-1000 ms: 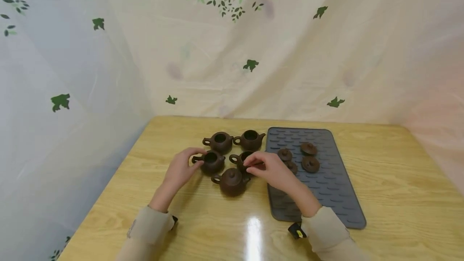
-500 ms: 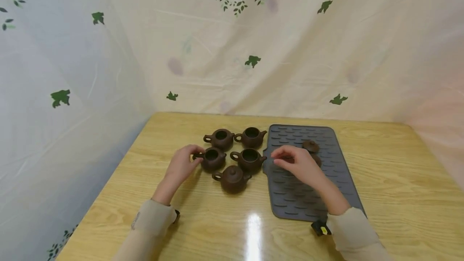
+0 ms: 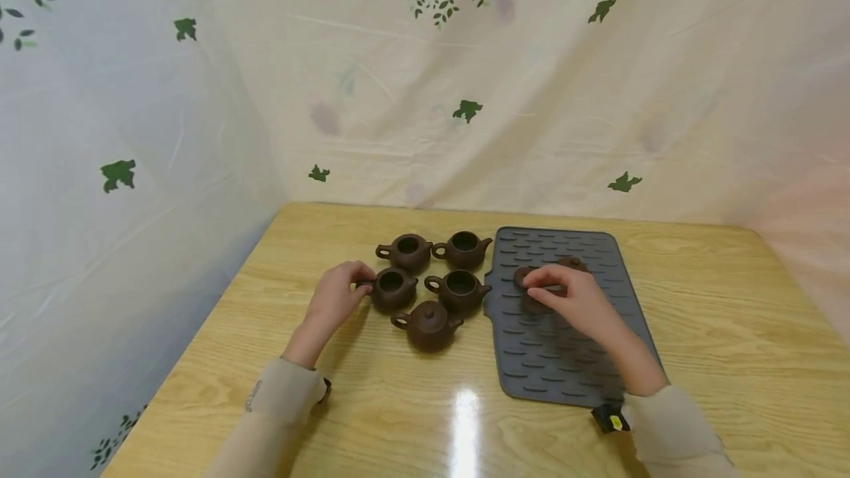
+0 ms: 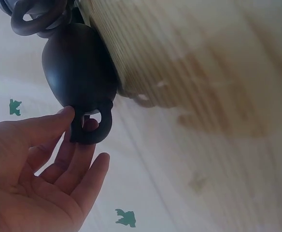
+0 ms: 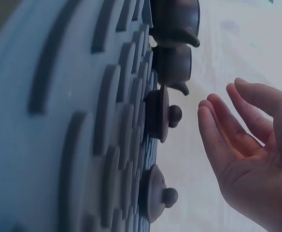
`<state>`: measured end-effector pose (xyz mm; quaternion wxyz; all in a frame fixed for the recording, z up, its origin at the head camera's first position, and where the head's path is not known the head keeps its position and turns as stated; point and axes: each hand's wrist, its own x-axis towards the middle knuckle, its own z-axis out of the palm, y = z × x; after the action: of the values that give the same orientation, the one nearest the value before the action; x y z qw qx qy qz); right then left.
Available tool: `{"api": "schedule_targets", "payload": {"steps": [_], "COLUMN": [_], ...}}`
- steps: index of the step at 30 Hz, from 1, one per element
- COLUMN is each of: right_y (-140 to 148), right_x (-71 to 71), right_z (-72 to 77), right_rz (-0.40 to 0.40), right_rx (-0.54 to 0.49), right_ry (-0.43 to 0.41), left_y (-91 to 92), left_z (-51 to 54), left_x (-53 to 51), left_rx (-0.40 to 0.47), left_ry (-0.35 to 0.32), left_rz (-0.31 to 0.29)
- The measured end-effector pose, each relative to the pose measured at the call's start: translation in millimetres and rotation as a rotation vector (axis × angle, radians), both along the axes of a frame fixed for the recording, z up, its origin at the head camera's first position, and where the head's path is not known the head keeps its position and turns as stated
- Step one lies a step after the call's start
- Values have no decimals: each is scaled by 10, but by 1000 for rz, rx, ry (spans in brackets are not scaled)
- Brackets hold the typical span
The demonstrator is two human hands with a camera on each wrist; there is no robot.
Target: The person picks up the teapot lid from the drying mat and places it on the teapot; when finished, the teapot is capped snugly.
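Note:
My left hand (image 3: 335, 295) pinches the handle (image 4: 104, 129) of a dark brown lidless teapot (image 3: 393, 295), which stands on the table. In the left wrist view the thumb and fingertips meet at that handle. My right hand (image 3: 579, 299) hovers over the grey mat with relaxed fingers and holds nothing. Beneath it are small brown lids with round knobs; a lid (image 5: 155, 195) and another lid (image 5: 156, 115) show in the right wrist view, apart from the fingers. In the head view the hand partly hides the lids.
A lidded teapot (image 3: 430, 330) stands nearest the person. Lidless teapots stand behind it: a middle-right teapot (image 3: 462, 302), a back-left teapot (image 3: 413, 261) and a back-right teapot (image 3: 467, 260). The ridged grey mat (image 3: 558, 375) lies to their right on the wooden table (image 3: 385, 419).
My right hand has moved right, from above the middle-right teapot to over the lids on the mat. The left hand has stayed at the teapot handle. The view has shifted slightly.

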<state>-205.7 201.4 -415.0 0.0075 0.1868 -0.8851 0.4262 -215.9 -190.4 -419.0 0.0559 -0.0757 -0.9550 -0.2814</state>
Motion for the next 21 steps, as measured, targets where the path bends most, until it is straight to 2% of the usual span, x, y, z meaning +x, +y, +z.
{"api": "schedule_targets", "payload": {"steps": [21], "right_y": [187], "right_x": [-3], "right_z": [-52], "right_rz": [-89], "right_rx": [61], "right_ry": [26], "left_y": [-8], "left_z": [17], "left_x": [-35], "left_rx": [5], "left_ry": [-19], "left_rz": [-12]}}
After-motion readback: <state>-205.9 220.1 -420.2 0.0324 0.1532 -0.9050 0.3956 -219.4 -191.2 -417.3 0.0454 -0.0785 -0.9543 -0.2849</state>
